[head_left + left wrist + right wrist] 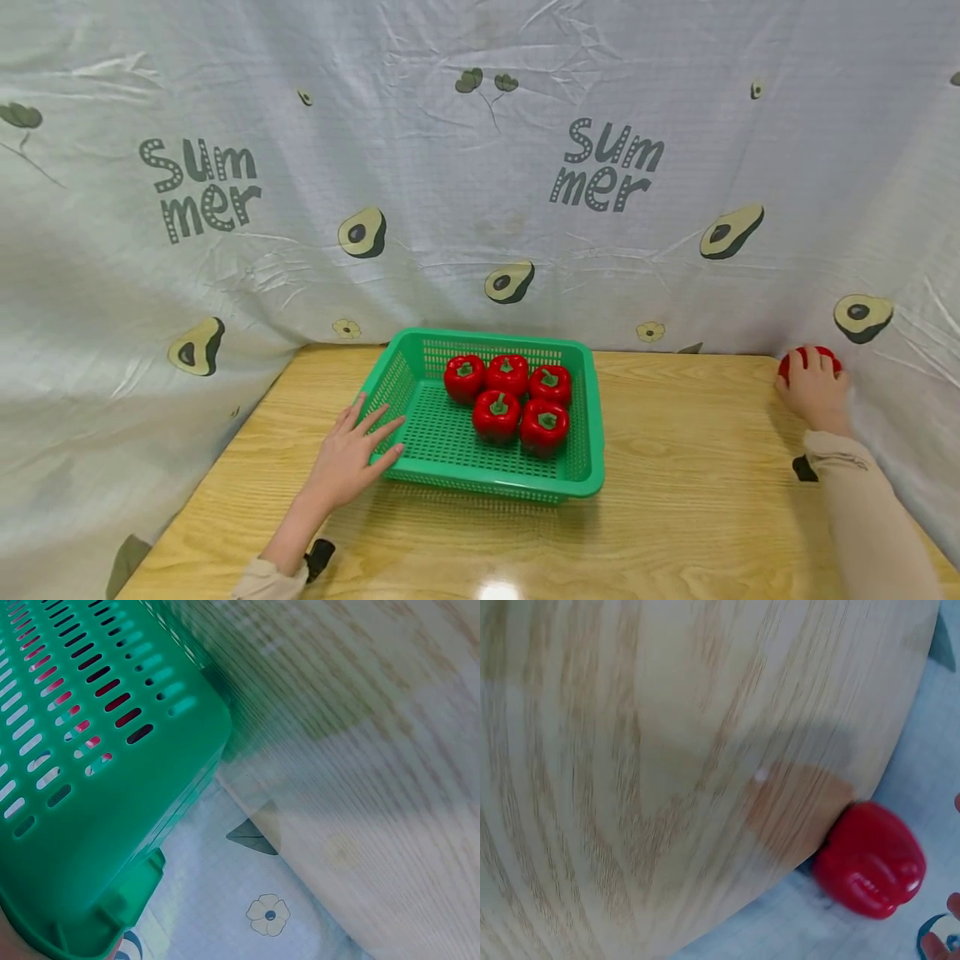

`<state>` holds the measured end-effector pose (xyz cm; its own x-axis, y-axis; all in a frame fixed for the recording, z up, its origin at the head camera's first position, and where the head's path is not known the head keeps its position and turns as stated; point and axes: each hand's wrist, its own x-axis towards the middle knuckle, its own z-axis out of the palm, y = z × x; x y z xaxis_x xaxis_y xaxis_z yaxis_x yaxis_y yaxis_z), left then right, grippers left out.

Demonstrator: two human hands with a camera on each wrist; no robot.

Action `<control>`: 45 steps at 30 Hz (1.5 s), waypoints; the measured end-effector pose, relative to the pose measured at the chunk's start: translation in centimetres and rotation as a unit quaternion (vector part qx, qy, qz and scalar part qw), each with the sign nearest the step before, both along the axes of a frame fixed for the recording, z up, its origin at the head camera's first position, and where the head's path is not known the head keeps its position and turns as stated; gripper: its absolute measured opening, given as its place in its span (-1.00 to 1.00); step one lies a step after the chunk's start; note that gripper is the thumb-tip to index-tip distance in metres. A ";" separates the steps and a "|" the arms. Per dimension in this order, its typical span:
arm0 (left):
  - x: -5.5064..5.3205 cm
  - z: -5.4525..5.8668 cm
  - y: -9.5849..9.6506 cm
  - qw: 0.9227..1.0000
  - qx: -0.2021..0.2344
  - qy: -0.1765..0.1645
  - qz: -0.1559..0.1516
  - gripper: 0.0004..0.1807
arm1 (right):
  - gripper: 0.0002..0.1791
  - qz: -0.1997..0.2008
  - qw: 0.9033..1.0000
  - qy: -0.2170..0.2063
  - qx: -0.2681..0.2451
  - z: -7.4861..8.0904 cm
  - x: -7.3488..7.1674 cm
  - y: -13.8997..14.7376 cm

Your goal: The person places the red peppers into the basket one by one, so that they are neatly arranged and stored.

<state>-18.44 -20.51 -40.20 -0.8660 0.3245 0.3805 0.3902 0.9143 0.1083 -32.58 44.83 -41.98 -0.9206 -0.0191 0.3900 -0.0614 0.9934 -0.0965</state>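
Observation:
A green plastic basket (510, 483) stands on the table with several red bell peppers (497, 417) grouped in its middle and right. My left hand (348, 458) rests at its left rim, fingers spread and fairly straight. The left wrist view shows the slotted basket wall (97, 810) up close. At the far right corner of the table, my right hand (817, 392) reaches over another red bell pepper (870, 861). In the right wrist view its fingertips (954, 904) show at the right edge, with a gap between them and the pepper.
A wooden table (690, 467) extends between the basket and the right hand. Behind it and along the sides hangs a pale cloth (435, 167) printed with avocados and lettering, meeting the table's edges.

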 end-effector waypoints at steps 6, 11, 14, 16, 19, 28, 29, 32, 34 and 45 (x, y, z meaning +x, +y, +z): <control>-0.2 0.1 0.0 1.000 -0.002 0.003 -0.002 -0.51 | -0.42 -0.023 0.999 -0.002 -0.024 0.0 0.4 1.0; -0.2 0.2 0.0 1.000 -0.003 0.002 -0.003 -0.51 | -0.36 -0.036 0.998 -0.033 -0.032 0.1 0.6 1.6; -0.1 0.2 0.1 1.000 0.001 0.001 -0.003 -0.51 | -0.35 -0.042 0.997 -0.062 -0.032 0.1 0.7 2.0; -0.1 0.3 0.1 1.000 0.001 0.001 -0.003 -0.52 | -0.34 -0.046 0.995 -0.080 -0.029 0.1 0.7 2.2; 0.0 0.2 0.1 1.000 -0.001 0.001 -0.002 -0.52 | -0.32 -0.052 0.993 -0.099 -0.025 0.0 0.6 2.4; -0.1 0.3 0.0 1.000 0.000 0.003 0.003 -0.53 | -0.30 -0.038 0.999 -0.035 0.012 0.0 0.6 1.4; -0.1 0.3 0.0 1.000 0.002 0.002 0.003 -0.53 | -0.32 -0.033 0.999 -0.023 0.015 -0.1 0.6 1.3; 0.0 0.3 0.0 1.000 0.006 0.000 0.004 -0.53 | -0.35 -0.020 1.000 0.011 0.012 -0.4 0.6 1.2; 0.0 0.3 0.0 1.000 0.007 -0.003 0.004 -0.53 | -0.36 -0.016 1.000 0.023 0.005 -0.6 0.6 1.1; 0.1 0.4 0.1 1.000 0.004 -0.009 0.005 -0.54 | -0.44 -0.025 0.996 0.029 0.076 -0.3 1.0 0.9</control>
<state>-18.32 -20.38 -39.82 -0.8761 0.3128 0.3668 0.3790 0.9172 0.1230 -31.55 45.76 -42.27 -0.8982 -0.0361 0.4380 -0.0122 0.9983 0.0573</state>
